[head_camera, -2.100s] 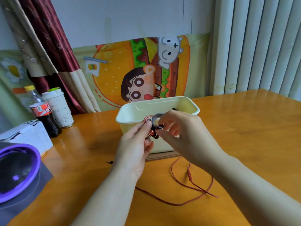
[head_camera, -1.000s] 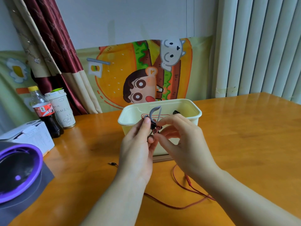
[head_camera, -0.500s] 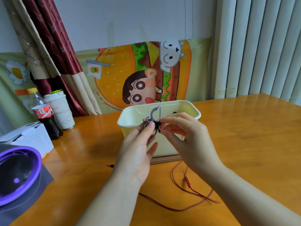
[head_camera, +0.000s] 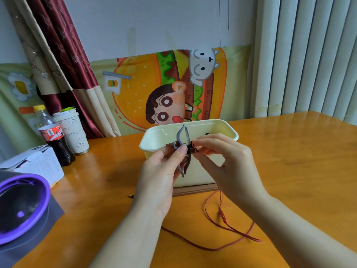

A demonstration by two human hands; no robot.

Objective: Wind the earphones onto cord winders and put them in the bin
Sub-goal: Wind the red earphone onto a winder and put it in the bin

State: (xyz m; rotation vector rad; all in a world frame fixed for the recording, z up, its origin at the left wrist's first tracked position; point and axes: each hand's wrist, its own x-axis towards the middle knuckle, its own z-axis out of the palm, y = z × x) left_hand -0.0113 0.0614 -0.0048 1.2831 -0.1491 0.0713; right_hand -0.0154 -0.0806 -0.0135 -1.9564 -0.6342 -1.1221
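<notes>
Pinching the grey cord winder point(head_camera: 182, 135) at its waist, the left hand point(head_camera: 160, 171) is holding it upright between thumb and fingertips, just in front of the cream bin point(head_camera: 212, 121). That grip is leaving both prongs free, which looks like the reason for it, since the wire needs room to pass round the middle. Beside it, the right hand point(head_camera: 228, 163) is pinching the earbud end of the red earphones point(head_camera: 193, 150) against the winder's right side, thumb and forefinger pressed together on it, the other fingers fanning out loosely above. It seems to be seating that end before any real winding gets going.

Below the right wrist the cord point(head_camera: 202, 247) is hanging down and lying in a slack loop across the near right of the table point(head_camera: 289, 151), its inline remote point(head_camera: 223, 216) part of the way along. The plug point(head_camera: 131, 196) is lying on the wood near the left wrist. Almost all of the wire is sitting outside the grip, so I judge the winding barely started and the bin step a good way off
</notes>
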